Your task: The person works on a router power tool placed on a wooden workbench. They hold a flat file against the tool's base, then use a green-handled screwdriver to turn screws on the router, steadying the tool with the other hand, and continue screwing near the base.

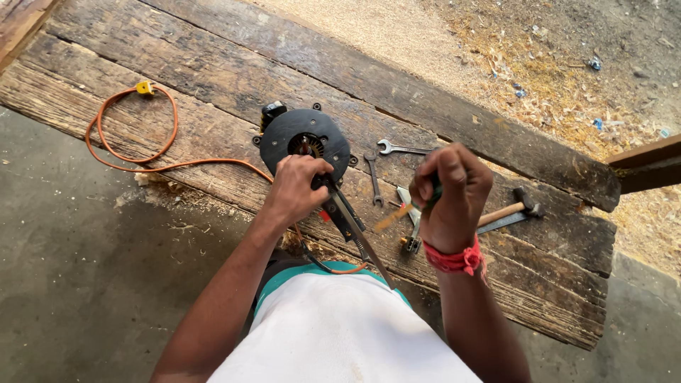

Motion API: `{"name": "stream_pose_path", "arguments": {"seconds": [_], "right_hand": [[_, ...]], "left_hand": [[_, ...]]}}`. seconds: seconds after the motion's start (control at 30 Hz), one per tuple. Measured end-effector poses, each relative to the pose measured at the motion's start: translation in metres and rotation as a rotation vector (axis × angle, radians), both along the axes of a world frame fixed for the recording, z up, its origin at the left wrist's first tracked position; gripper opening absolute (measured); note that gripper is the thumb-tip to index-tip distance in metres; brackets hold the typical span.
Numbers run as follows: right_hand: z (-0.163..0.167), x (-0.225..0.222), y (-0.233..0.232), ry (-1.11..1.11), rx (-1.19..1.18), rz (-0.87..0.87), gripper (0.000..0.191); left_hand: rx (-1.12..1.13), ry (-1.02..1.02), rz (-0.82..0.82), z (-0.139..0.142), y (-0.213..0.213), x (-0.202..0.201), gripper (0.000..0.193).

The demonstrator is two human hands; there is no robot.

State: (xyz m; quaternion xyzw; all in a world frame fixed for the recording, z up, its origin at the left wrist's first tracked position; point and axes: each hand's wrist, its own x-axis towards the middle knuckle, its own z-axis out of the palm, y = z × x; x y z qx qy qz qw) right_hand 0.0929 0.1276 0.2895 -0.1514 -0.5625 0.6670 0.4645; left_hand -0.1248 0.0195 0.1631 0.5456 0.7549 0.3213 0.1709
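Observation:
A round black motor unit (301,138) with an open middle sits on a worn wooden plank bench (213,78). My left hand (298,188) grips its near edge, over a black base part and a long metal blade (365,241) that runs toward me. My right hand (450,191) is raised in a fist around a dark-handled tool, a screwdriver by the look of it, whose blurred yellowish shaft (391,217) points down left. A red thread band circles my right wrist.
An orange cable (135,159) with a yellow end loops over the planks to the motor. Two spanners (397,148) lie beside it, and a hammer (521,206) lies right of my fist. Sawdust covers the ground beyond; a concrete floor lies below.

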Motion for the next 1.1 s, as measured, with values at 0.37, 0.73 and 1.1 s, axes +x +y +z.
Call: {"name": "stream_pose_path", "arguments": {"seconds": [0.37, 0.73, 1.1], "right_hand": [[0.022, -0.072, 0.014, 0.24, 0.119, 0.102, 0.047], [0.016, -0.08, 0.016, 0.184, 0.122, 0.111, 0.046], [0.015, -0.081, 0.018, 0.189, 0.115, 0.099, 0.045]], "left_hand": [[0.248, 0.019, 0.041, -0.01, -0.01, 0.018, 0.033], [0.238, 0.024, 0.08, -0.018, -0.005, 0.024, 0.02], [0.229, 0.04, 0.086, -0.025, -0.004, 0.025, 0.021]]}}
